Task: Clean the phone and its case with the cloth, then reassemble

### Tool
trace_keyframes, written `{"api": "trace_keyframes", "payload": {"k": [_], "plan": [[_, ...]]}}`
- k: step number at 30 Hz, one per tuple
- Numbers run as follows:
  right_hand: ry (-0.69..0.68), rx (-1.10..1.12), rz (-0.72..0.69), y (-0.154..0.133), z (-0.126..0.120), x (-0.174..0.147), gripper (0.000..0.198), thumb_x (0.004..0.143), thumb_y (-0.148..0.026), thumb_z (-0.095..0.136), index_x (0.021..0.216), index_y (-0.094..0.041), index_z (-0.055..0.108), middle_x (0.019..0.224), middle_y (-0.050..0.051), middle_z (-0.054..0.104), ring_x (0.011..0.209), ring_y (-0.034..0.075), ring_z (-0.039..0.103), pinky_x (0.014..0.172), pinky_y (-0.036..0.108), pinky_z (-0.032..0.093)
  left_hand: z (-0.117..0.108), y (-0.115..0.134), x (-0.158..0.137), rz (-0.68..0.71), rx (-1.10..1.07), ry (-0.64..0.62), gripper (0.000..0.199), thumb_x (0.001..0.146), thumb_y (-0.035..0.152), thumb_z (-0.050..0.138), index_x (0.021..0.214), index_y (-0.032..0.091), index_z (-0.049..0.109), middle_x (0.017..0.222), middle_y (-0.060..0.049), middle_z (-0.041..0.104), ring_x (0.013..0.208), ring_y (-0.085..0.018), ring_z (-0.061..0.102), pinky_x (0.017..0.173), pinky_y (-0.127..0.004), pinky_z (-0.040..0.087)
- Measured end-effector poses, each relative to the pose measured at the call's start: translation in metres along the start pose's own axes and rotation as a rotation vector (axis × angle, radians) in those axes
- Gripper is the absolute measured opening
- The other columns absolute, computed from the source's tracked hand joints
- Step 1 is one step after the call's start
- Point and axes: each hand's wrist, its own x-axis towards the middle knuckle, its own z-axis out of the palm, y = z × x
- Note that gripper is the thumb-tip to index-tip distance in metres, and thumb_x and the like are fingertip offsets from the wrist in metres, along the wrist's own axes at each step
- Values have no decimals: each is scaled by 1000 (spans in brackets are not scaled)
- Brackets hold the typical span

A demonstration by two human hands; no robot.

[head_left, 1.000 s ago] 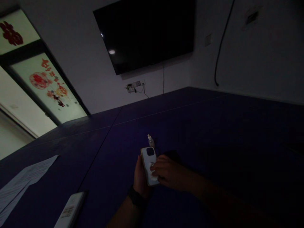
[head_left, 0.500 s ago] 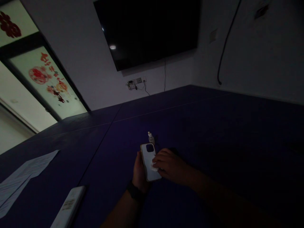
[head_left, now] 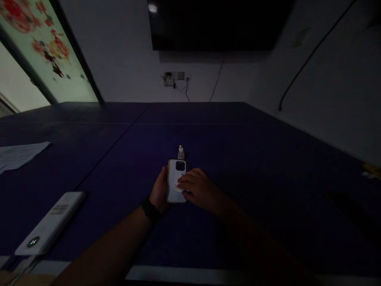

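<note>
A white-backed phone in a case with a tan edge is held upright, its dark camera block at the top. My left hand, with a dark band on the wrist, grips its left side. Against the phone's back, my right hand presses a small white wipe between bent fingers. Just beyond the phone's top edge stands a small clear bottle with a white nozzle cap. The phone hides the bottle's base.
On the blue table lies a long white device with a lit display and cables, at the left. Printed paper lies farther left. A dark flat object is at the right. A wall screen hangs beyond.
The camera view has levelled and tipped downward, bringing the table's near edge into sight. My left hand still holds the phone, and the right still holds the wipe against its back.
</note>
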Motion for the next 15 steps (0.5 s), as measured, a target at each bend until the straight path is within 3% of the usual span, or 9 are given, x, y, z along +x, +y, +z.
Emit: {"api": "trace_keyframes", "payload": {"k": [4,9,15], "plan": [[-70,70,-119,0,-3,1,15,89,-15,68,103,-18,72,109,8,76,102,22,66,94,41,45,-1,0,2,-10,-1,-37,53,104,51,37,105,11,71,89,-10,75,74,-20,69,72,-31,53],[-15,-25,5,1,-3,2,14,89,-14,66,102,-18,72,109,9,75,102,25,66,90,42,43,-3,-2,6,20,-25,-27,55,105,52,34,109,12,71,96,-11,76,82,-21,70,81,-32,53],[-97,-83,-86,-2,-6,8,16,88,-11,65,102,-13,71,109,13,75,101,27,65,91,42,43,-2,-4,8,49,-30,-47,58,106,51,26,107,14,71,91,-8,75,78,-17,69,79,-30,52]]}}
